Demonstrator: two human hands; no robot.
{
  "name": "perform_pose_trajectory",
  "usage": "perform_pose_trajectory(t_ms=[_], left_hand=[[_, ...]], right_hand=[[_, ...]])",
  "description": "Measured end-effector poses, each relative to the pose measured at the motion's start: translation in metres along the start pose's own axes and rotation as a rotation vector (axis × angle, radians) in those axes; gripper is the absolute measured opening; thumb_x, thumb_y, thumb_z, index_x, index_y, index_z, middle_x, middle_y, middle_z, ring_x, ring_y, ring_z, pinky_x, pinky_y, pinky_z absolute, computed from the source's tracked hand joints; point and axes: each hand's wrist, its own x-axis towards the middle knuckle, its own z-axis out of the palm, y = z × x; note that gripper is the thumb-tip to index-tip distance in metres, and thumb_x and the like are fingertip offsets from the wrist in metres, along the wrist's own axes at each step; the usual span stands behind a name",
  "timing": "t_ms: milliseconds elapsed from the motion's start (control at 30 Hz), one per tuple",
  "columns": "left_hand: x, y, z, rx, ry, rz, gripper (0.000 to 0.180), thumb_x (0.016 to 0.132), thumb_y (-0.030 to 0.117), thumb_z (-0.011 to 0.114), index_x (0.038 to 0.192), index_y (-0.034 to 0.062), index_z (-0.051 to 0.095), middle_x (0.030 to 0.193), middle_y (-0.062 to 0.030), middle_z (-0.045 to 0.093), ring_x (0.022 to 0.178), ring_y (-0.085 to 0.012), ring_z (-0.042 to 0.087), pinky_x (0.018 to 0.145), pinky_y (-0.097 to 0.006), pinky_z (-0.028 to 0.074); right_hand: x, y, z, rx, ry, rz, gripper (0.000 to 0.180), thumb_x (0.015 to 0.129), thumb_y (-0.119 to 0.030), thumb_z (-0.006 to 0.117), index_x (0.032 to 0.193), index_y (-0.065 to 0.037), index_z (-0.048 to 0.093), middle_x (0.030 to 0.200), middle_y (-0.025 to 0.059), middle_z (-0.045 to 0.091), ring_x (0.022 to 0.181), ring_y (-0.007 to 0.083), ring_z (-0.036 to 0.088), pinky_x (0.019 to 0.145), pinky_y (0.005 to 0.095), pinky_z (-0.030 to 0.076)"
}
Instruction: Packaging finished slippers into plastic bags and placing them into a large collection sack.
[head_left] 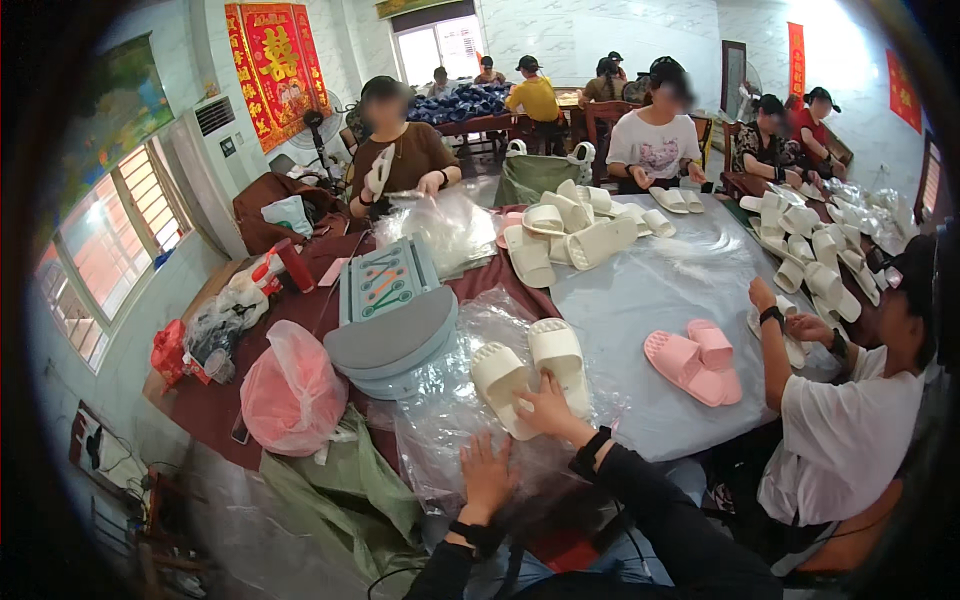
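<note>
Two cream slide slippers point(530, 370) lie side by side on a clear plastic bag point(445, 400) at the table's near edge. My right hand point(548, 408) rests on the near ends of the pair, fingers curled over them. My left hand point(487, 475) lies flat and spread on the plastic sheet just below the slippers, holding nothing. Both my sleeves are black, with a dark band on each wrist.
A pink slipper pair point(693, 360) lies to the right on the grey sheet. A heap of cream slippers point(570, 230) fills the table's middle. A grey-blue sealing machine point(392, 315) stands at left, beside a pink bag point(292, 392). Other people sit around the table.
</note>
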Motion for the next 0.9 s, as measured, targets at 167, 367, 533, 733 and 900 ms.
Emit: perform_pose_trajectory(t_ms=[167,367,533,733,900], left_hand=[[-0.003,0.006,0.000,-0.012,0.027,0.000,0.056,0.084,0.045,0.053,0.134,0.0188,0.046,0.140,-0.0225,0.033,0.132,-0.0431,0.026,0.107,-0.060,0.012],[-0.003,0.008,-0.002,0.016,0.005,0.008,0.059,0.084,0.047,0.051,0.136,0.0201,0.042,0.141,-0.0222,0.032,0.132,-0.0434,0.024,0.107,-0.060,0.011],[-0.004,0.005,-0.004,0.043,-0.016,-0.007,0.060,0.085,0.048,0.050,0.137,0.0204,0.041,0.141,-0.0221,0.032,0.132,-0.0441,0.025,0.107,-0.060,0.011],[-0.003,0.005,-0.006,0.041,-0.015,0.009,0.060,0.084,0.046,0.052,0.136,0.0184,0.042,0.140,-0.0222,0.034,0.130,-0.0445,0.027,0.106,-0.061,0.012],[-0.001,0.008,-0.012,-0.002,0.050,0.018,0.058,0.082,0.042,0.058,0.132,0.0155,0.046,0.139,-0.0224,0.035,0.129,-0.0433,0.029,0.105,-0.062,0.015]], right_hand=[[0.019,-0.008,0.008,-0.069,-0.006,0.132,0.054,0.082,-0.042,0.057,0.130,-0.019,0.051,0.140,0.0353,0.025,0.133,0.0489,0.020,0.108,0.0515,0.019],[0.028,0.001,-0.009,-0.073,-0.005,0.177,0.059,0.081,-0.040,0.058,0.127,-0.005,0.046,0.125,0.0210,0.048,0.124,0.0397,0.037,0.097,0.0521,0.030],[0.008,-0.016,-0.035,0.152,0.120,0.206,0.055,0.079,-0.032,0.062,0.123,-0.001,0.049,0.118,0.0207,0.051,0.118,0.0385,0.042,0.095,0.0466,0.034],[-0.057,-0.033,-0.054,0.828,0.324,0.114,0.048,0.084,-0.017,0.060,0.125,0.005,0.046,0.117,0.0140,0.051,0.115,0.0275,0.045,0.093,0.0329,0.037],[-0.073,-0.029,-0.063,1.451,0.065,0.260,0.041,0.089,-0.009,0.054,0.127,0.006,0.045,0.125,0.0098,0.046,0.109,0.0171,0.046,0.094,0.0279,0.036]])
